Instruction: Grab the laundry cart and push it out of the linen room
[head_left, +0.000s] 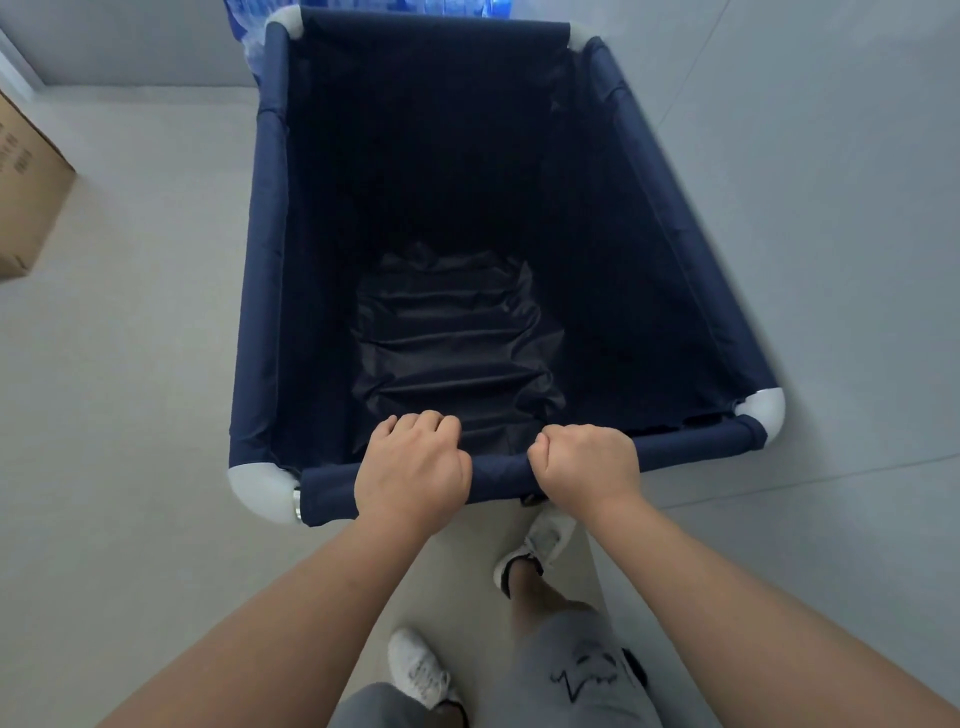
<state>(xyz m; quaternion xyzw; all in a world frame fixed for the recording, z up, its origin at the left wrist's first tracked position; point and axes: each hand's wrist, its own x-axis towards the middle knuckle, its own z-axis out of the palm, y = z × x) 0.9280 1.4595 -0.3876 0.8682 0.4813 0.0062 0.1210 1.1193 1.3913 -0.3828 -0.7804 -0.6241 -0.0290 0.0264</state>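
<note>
At the bottom edge of the view, grey shorts (582, 675) and two white shoes are seen on the pale floor (130, 415); one shoe (418, 667) is set nearer, the other shoe (540, 545) further ahead, just below the cart's near rail. Two bare forearms are stretched forward from the lower corners.

The near rail (498, 475) of the laundry cart (270, 260) is gripped by both hands. The left hand (413, 470) is wrapped over the rail left of its middle, fingers curled down over the far side and pressed together. The right hand (587, 462) is closed in a fist round the same rail just right of the middle, knuckles up. A short bare stretch of rail is left between the two hands.

The cart is made of navy fabric sleeved over a frame, with pale grey rounded fittings at its corners; the near left corner fitting (262, 491) and the near right corner fitting (763, 410) are plainly seen. Its creased dark bottom (457, 338) is shown with nothing lying on it. The cart is set on the floor directly ahead of the person, skewed slightly to the right.

At the left edge of the view a brown cardboard box (31, 192) is stood on the floor, well apart from the cart. Beyond the cart's far rail (431, 26), something blue and translucent (244, 31) is partly seen; what it is cannot be told.
</note>
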